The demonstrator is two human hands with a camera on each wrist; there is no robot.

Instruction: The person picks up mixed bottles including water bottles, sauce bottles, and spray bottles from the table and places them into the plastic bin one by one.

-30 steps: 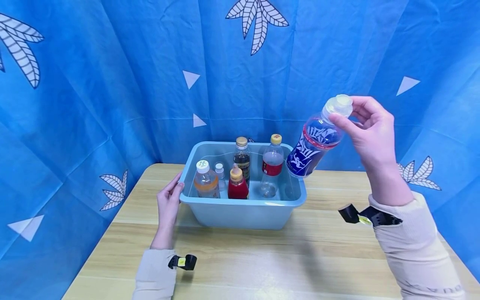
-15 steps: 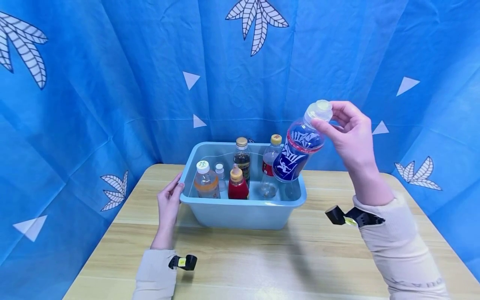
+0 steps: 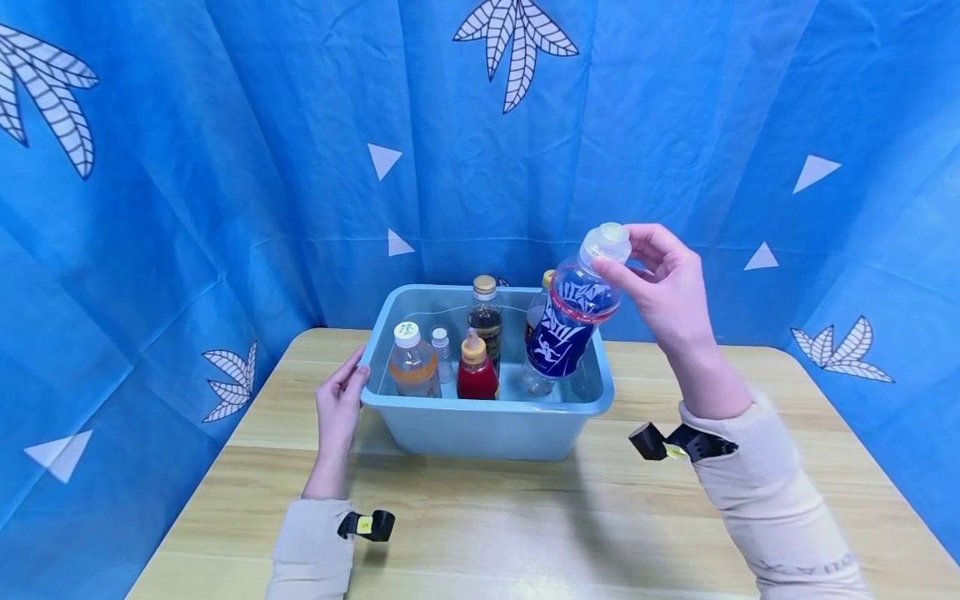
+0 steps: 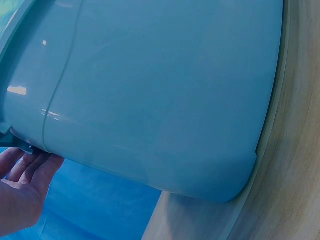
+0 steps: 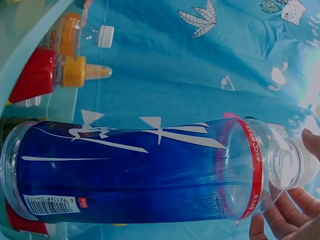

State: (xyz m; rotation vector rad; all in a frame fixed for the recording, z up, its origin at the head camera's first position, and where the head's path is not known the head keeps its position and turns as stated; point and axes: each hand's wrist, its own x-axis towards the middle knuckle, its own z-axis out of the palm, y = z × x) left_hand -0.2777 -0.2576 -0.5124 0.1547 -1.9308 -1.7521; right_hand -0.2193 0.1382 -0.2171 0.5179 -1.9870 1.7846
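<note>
My right hand (image 3: 666,287) pinches a clear plastic drink bottle (image 3: 572,321) with a dark blue label by its neck and cap. It hangs tilted over the right part of a light blue plastic bin (image 3: 480,433), its base overlapping the bin's inside. In the right wrist view the bottle (image 5: 135,172) lies across the picture, with fingers (image 5: 290,212) at its neck. My left hand (image 3: 339,408) grips the bin's left rim, thumb on top. The left wrist view has the fingers (image 4: 42,172) against the bin's side wall (image 4: 165,90).
Inside the bin stand an orange-banded bottle (image 3: 414,367), a small white-capped bottle (image 3: 441,354), a red squeeze bottle (image 3: 477,379), a dark sauce bottle (image 3: 486,321) and a yellow-capped bottle (image 3: 536,383), partly hidden. A wooden table (image 3: 480,525) and a blue curtain (image 3: 300,167) surround it.
My right hand has moved left and down with the drink bottle, from beside the bin's right edge to over its inside. The left hand and bin have stayed put.
</note>
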